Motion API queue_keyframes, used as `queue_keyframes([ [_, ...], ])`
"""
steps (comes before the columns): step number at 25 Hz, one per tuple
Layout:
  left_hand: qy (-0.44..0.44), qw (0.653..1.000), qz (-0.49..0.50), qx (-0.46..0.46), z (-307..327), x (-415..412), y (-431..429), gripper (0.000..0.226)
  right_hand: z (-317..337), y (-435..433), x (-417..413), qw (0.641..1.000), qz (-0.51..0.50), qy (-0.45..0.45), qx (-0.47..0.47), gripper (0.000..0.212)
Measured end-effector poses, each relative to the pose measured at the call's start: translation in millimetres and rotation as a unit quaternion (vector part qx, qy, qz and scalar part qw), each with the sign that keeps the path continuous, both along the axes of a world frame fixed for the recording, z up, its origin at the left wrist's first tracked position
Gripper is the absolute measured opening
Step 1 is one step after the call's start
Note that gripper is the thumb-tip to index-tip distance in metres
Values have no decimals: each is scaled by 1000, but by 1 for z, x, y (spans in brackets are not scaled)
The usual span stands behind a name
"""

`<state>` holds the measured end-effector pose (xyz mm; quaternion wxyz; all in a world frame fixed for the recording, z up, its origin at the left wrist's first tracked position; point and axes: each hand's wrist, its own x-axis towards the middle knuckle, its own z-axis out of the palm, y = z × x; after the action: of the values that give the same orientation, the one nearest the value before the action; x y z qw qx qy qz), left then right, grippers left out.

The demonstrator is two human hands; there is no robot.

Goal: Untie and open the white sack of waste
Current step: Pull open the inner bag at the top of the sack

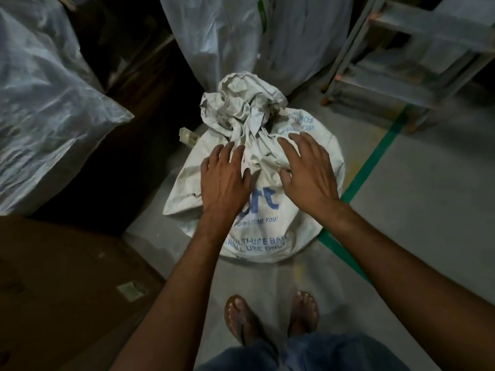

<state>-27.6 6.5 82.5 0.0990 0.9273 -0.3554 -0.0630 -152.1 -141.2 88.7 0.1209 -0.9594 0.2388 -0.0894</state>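
A white woven sack (267, 231) with blue print stands on the grey floor right in front of me. Its neck (245, 129) is bunched and tied, and the crumpled mouth flares out above the tie. My left hand (223, 178) lies palm down on the sack's left shoulder, fingers spread, tips just below the tied neck. My right hand (308, 170) hovers over the sack's right shoulder with fingers apart, pointing at the neck. Neither hand holds anything.
Large clear plastic bags stand at the left (45, 108) and behind the sack (241, 36). A brown cardboard box (61, 290) fills the lower left. A pale metal frame (401, 62) stands at the back right. A green floor line (375, 162) runs diagonally. My sandalled feet (270, 317) are below.
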Motion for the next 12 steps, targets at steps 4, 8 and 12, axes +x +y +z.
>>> queue_keyframes([
  [4, 2, 998, 28, -60, -77, 27, -32, 53, -79, -24, 33, 999, -5, -31, -19, 61],
  [8, 10, 990, 48, -131, -133, 54, -50, 46, -139, -37, 67, 999, -13, -41, -19, 59],
  [12, 75, 977, 107, -169, -163, 83, -68, 41, -166, -45, 102, 999, -22, -45, 4, 57],
])
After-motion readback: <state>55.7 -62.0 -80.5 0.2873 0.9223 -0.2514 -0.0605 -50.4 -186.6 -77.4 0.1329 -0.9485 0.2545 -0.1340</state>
